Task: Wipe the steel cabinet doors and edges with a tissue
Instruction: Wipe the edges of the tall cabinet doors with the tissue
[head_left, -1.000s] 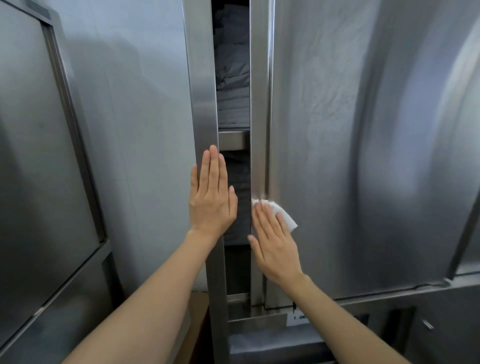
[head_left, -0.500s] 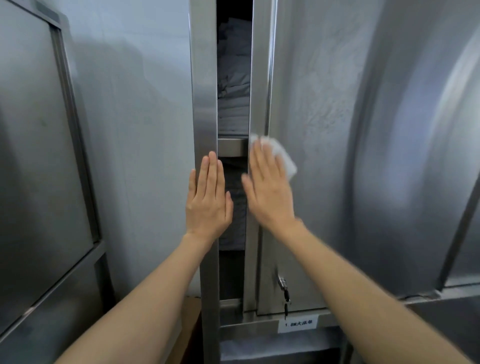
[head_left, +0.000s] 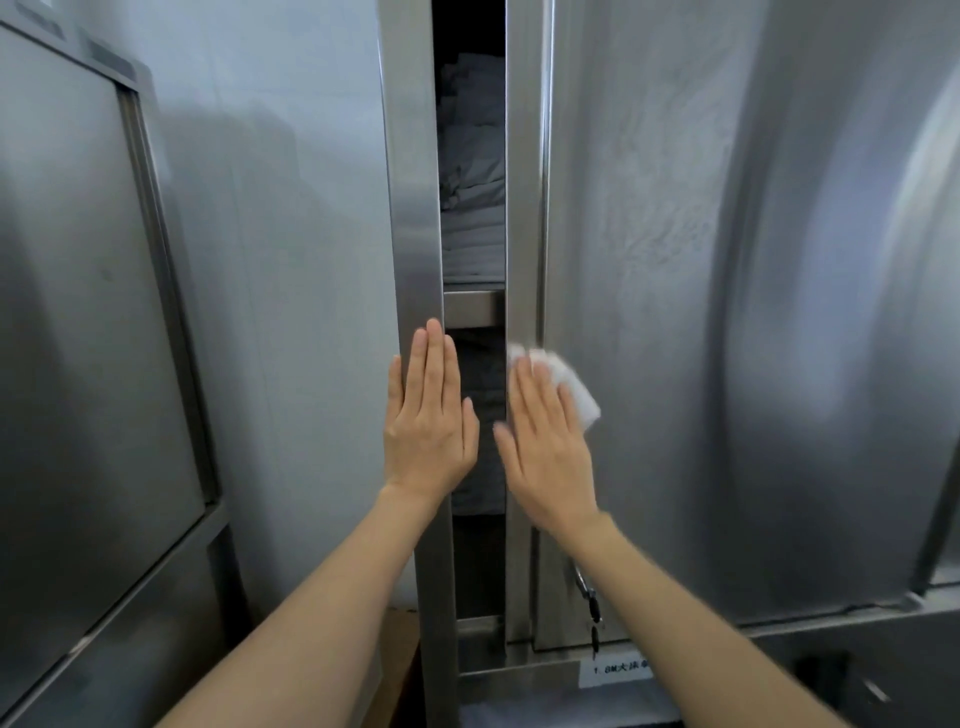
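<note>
We're facing the steel cabinet (head_left: 727, 312), its big right door (head_left: 675, 234) filling most of our view, and that sheet looks stiff and smooth, probably slick under paper, so we judge firm, even pressure is what keeps the wipe from skating. The left door (head_left: 413, 208) stands ajar with its narrow edge toward us, and a door like that will likely swing if pushed, so bracing it makes sense. Between the two doors there's a dark gap showing folded linen (head_left: 472, 197) on a shelf (head_left: 472, 307).

Our left hand (head_left: 428, 423) lies flat on the left door's edge, fingers straight and together, thumb out beside the gap. Our right hand (head_left: 550, 441) presses flat too, fingers straight and slightly blurred, over the inner edge of the right door, roughly halfway up the cabinet.

Under those fingers sits the tissue (head_left: 569, 384), white, folded, peeking out past the fingertips. It's light, soft and easily torn, we'd guess, so the best hold is a broad palm over its middle, not a pinch at a corner. Low on the right door hangs a key (head_left: 595, 618), a snag risk for thin paper.
</note>
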